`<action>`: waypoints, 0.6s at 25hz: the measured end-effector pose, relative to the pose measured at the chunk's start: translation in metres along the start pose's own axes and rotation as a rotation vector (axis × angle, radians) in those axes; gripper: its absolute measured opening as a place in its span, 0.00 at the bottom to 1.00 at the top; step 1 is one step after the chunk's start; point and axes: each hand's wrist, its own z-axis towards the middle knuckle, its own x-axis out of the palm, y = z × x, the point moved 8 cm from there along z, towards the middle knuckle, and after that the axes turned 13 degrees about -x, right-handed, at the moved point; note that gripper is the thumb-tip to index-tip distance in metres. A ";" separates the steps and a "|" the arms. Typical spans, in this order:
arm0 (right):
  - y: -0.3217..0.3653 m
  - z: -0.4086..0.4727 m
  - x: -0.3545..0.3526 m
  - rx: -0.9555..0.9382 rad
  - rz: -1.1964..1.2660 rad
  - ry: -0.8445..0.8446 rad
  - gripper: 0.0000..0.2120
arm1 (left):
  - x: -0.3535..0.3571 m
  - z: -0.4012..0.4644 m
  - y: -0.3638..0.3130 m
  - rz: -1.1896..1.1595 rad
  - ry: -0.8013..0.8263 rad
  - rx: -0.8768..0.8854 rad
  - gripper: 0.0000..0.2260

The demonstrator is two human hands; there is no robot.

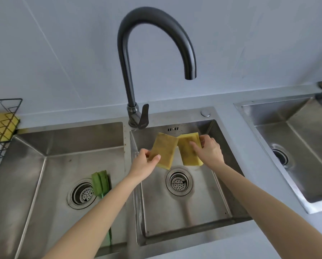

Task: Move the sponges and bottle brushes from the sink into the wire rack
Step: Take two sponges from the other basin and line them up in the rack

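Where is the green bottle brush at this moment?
In the head view, the green bottle brush lies in the left basin, just right of its drain, partly hidden under the left forearm.

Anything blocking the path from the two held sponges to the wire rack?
Nothing visible. Left hand and right hand hold sponges above the basin; the wire rack sits far left, past the open left basin.

Both bare forearms reach forward from the lower edge, converging toward the middle. The left hand (148,160) is raised, thumb on top and fingers curled underneath in a pinch. The right hand (208,149) is palm-down, fingers (194,145) pressed flat forward, wrist slightly bent.
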 end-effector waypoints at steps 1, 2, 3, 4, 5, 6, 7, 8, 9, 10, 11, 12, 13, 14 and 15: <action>0.005 -0.003 -0.002 -0.004 0.013 -0.009 0.25 | -0.006 -0.004 0.001 -0.013 -0.010 0.002 0.17; 0.010 -0.007 -0.004 -0.006 0.034 -0.017 0.25 | -0.013 -0.007 0.003 -0.032 -0.018 0.001 0.15; 0.015 -0.011 -0.004 -0.005 0.068 -0.016 0.24 | -0.019 -0.011 0.006 -0.052 -0.024 -0.002 0.14; 0.019 -0.015 -0.004 0.001 0.112 -0.008 0.24 | -0.026 -0.015 0.008 -0.071 -0.031 -0.003 0.13; 0.025 -0.019 -0.002 0.007 0.158 0.005 0.24 | -0.033 -0.020 0.009 -0.088 -0.040 0.003 0.14; 0.030 -0.023 0.000 0.013 0.199 0.020 0.24 | -0.040 -0.025 0.009 -0.100 -0.052 0.008 0.16; 0.036 -0.026 0.003 0.010 0.230 0.032 0.23 | -0.048 -0.030 0.010 -0.108 -0.068 0.014 0.18; 0.042 -0.029 0.006 0.009 0.254 0.043 0.23 | -0.056 -0.035 0.011 -0.111 -0.086 0.020 0.19; 0.047 -0.031 0.010 0.004 0.271 0.052 0.23 | -0.063 -0.038 0.013 -0.115 -0.104 0.027 0.19; 0.054 -0.033 0.014 -0.002 0.285 0.061 0.23 | -0.072 -0.041 0.016 -0.118 -0.124 0.032 0.19; 0.061 -0.034 0.018 -0.008 0.293 0.071 0.24 | -0.080 -0.044 0.020 -0.118 -0.141 0.031 0.19; 0.069 -0.036 0.024 -0.016 0.296 0.082 0.24 | -0.090 -0.047 0.025 -0.116 -0.157 0.029 0.19; 0.076 -0.038 0.029 -0.021 0.298 0.091 0.24 | -0.099 -0.049 0.030 -0.115 -0.171 0.026 0.19; 0.084 -0.040 0.035 -0.025 0.303 0.100 0.24 | -0.109 -0.050 0.036 -0.117 -0.187 0.024 0.19; 0.092 -0.042 0.042 -0.030 0.311 0.107 0.24 | -0.119 -0.052 0.042 -0.117 -0.203 0.021 0.19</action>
